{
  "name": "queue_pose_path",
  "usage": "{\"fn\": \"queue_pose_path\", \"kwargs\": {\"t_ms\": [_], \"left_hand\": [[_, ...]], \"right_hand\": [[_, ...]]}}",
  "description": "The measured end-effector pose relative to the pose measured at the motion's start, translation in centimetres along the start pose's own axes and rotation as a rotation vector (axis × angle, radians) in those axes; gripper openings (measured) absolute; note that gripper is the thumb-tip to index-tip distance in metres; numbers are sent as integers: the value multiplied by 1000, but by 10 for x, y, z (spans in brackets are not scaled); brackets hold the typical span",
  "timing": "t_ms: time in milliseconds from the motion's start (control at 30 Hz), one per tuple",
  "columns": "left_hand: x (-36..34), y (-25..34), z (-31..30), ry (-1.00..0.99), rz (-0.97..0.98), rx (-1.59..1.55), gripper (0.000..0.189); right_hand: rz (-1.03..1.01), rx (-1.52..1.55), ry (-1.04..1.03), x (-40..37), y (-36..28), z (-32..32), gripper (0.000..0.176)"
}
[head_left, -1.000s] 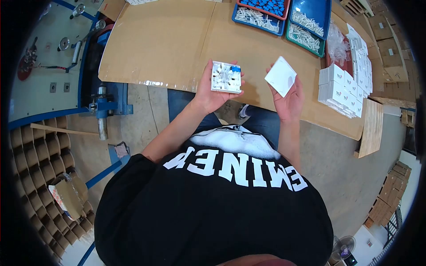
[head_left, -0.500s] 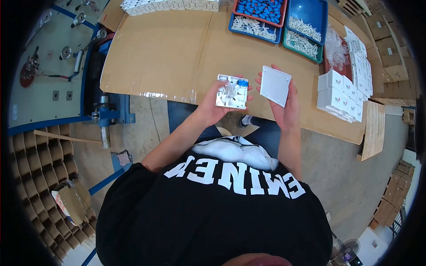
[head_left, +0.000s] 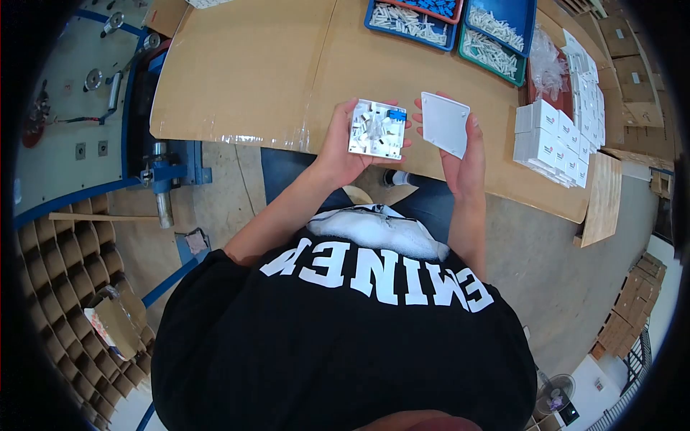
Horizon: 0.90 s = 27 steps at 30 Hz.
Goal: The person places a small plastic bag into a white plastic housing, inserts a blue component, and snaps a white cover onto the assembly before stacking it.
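Note:
My left hand (head_left: 338, 152) holds a shallow, square white plastic box (head_left: 363, 147) from beneath, its open side facing up. Inside the box are white fittings, a blue connector (head_left: 396, 115) in the upper right corner and what looks like a small clear bag (head_left: 375, 131) in the middle. To the right, my right hand (head_left: 466, 165) grips a flat white cover (head_left: 445, 126) by its edges, thumb on the right side and fingers behind. A narrow gap separates the box from the cover; both are above the table's near edge.
A cardboard-covered table (head_left: 244, 79) spans the front. Trays of white pieces (head_left: 489, 56) and a red tray of blue pieces (head_left: 433, 6) stand at the back. Stacked small white boxes (head_left: 550, 144) and clear plastic bags (head_left: 548, 72) lie right. A blue-framed machine (head_left: 79, 129) stands left.
My left thumb has moved off the box's contents to its edge, showing more of the inside. The cover remains in my right hand. The camera view has shifted slightly.

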<state>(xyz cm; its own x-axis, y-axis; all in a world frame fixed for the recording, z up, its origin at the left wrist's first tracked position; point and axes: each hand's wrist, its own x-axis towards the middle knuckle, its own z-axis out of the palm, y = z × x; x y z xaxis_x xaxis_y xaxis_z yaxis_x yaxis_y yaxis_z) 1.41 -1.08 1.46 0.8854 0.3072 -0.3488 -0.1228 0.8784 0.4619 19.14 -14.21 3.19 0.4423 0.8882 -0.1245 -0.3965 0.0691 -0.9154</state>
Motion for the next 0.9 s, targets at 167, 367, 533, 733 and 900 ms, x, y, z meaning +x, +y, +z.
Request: {"fn": "queue_pose_path", "kwargs": {"t_ms": [167,367,533,733,900], "left_hand": [[9,-3,-12,-24,-21,-89,68],[9,-7,-4,95,-17,-15,70],[7,-6,2,170,-13,-3,61],[6,-7,4,189,-6,-18,56],[7,-10,2,162,-5,-38,55]], "right_hand": [[-175,-295,-8,7,7,7,60],[-470,-744,-90,11,13,25,64],[-584,-945,-160,14,24,33,62],[-631,-985,-161,17,29,34,65],[-653,-992,-163,16,29,36,65]]}}
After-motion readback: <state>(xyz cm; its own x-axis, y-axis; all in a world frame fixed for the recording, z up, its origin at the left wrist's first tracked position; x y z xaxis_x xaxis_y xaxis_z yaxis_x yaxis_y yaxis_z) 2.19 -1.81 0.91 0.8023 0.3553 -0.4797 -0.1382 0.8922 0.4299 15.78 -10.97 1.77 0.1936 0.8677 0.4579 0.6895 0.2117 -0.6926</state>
